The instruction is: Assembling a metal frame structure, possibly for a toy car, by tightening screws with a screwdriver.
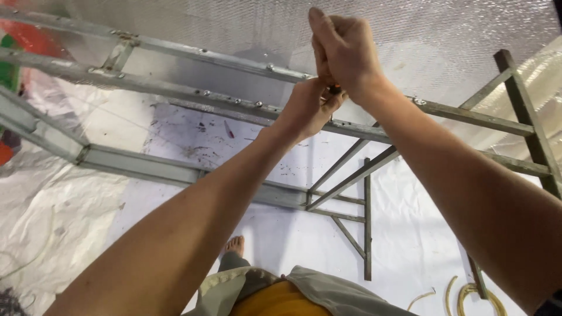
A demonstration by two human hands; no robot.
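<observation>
Metal frame rail [234,102], a long grey bar studded with bolt heads, runs across the upper part of the view, and both hands meet on it near its middle. The left hand [307,108] comes up from below, its fingers curled tight and pinched around a small dark and orange piece [334,89] held right against the rail. The right hand [345,50] sits just above, closed down over the same spot, fingers folded in narrow; what it grips beyond that small piece cannot be told, since the knuckles hide it. The two hands touch each other.

Judging by the pose, the step in hand looks like working a fastener at this point of the rail, one hand steadying and the other turning or pressing. The next move would seem to call for a firm pinch and small, careful twists, keeping the piece square to the rail so it does not slip out.

A second rail [193,51] runs parallel above. Behind both hangs a silvery quilted sheet [439,29]. Thin cross braces [351,181] slope down to the right. Far below lies a white ground sheet [281,234], with a bare foot [234,246] on it and coiled yellowish cord [474,295] to the right.
</observation>
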